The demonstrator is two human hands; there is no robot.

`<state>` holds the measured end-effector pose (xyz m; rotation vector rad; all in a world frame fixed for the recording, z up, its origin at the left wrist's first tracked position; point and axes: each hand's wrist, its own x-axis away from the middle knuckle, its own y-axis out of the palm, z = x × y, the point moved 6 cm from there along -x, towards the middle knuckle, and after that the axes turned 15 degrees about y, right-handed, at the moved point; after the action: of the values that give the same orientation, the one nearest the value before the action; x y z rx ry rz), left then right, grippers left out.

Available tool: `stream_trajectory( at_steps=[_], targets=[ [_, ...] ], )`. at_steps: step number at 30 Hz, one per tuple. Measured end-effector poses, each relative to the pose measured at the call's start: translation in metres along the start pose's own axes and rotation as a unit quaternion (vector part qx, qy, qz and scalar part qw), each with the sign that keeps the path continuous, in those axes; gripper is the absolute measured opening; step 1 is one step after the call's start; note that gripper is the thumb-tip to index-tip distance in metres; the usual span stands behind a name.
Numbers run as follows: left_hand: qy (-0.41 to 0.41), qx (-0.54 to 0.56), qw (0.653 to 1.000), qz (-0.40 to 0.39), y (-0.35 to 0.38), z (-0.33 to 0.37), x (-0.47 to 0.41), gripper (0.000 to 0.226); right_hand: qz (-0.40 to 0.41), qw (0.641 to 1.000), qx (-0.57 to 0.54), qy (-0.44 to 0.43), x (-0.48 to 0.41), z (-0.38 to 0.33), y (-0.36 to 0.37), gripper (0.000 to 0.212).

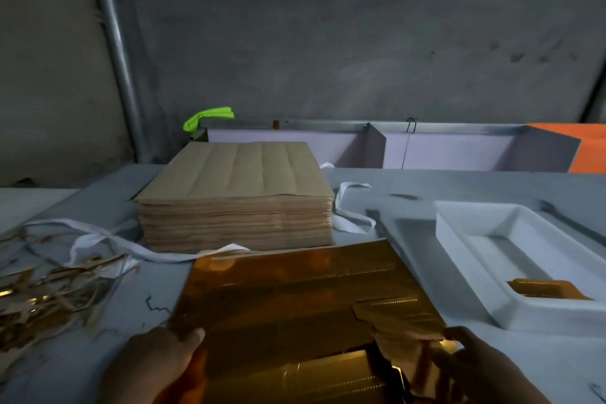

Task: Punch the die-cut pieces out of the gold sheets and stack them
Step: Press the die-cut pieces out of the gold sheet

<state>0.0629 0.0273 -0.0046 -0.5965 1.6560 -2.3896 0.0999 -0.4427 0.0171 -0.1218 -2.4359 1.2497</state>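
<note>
Gold sheet (pixel 295 298) lies on table in front of person. Left hand (pixel 157 361) grips its near left edge, fingers curled over. Right hand (pixel 485 367) pinches partly torn flap (pixel 403 334) at near right corner; piece or waste, cannot tell. Most of this sheet looks unpunched. White tray (pixel 475 226) at right holds small stack of gold pieces (pixel 547 292): few done. Tall stack of sheets (pixel 236 203), brown side up, sits behind: likely bulk of work left. Scrap strips (pixel 42 302) heaped at left.

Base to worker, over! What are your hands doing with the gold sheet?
Left hand grips flat shiny gold die-cut sheet, near-left edge. Right hand pinches a part-loosened gold piece, near-right corner. Gold pieces stacked in white rectangular tray. Nothing blocking.
</note>
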Motion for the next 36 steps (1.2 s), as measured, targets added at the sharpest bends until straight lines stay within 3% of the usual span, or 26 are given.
stream_trajectory(
  at_steps=[4, 8, 12, 20, 27, 30, 33, 36],
  targets=[
    [-0.033, 0.021, 0.999, -0.013, 0.002, -0.001, -0.001, 0.076, -0.047, 0.998, 0.028, 0.043, -0.007, 0.008, 0.006, 0.036],
    [-0.039, 0.071, 0.997, 0.007, 0.007, -0.003, 0.001, 0.055, -0.016, 0.998, 0.025, 0.054, -0.007, 0.018, 0.002, 0.042],
    [-0.067, 0.085, 0.993, 0.036, 0.008, -0.001, 0.006, 0.05, -0.016, 0.998, 0.023, 0.054, -0.007, 0.021, 0.0, 0.043],
    [-0.059, 0.072, 0.994, 0.065, 0.008, 0.008, 0.014, 0.061, -0.062, 0.993, -0.072, 0.072, -0.002, 0.022, 0.0, 0.038],
    [-0.083, 0.076, 0.993, 0.02, 0.006, -0.004, 0.005, 0.075, -0.105, 0.97, -0.179, 0.127, -0.003, 0.04, -0.009, 0.052],
    [-0.098, 0.035, 0.993, 0.049, -0.003, -0.002, -0.002, 0.091, -0.114, 0.967, -0.183, 0.138, -0.002, 0.056, -0.015, 0.041],
    [-0.039, -0.032, 0.993, 0.109, -0.017, 0.033, 0.005, 0.088, -0.126, 0.966, -0.19, 0.123, 0.003, 0.066, -0.018, 0.023],
    [0.096, -0.051, 0.983, 0.149, -0.02, 0.096, 0.025, 0.07, -0.12, 0.964, -0.211, 0.11, 0.004, 0.069, -0.02, 0.014]
  ],
)
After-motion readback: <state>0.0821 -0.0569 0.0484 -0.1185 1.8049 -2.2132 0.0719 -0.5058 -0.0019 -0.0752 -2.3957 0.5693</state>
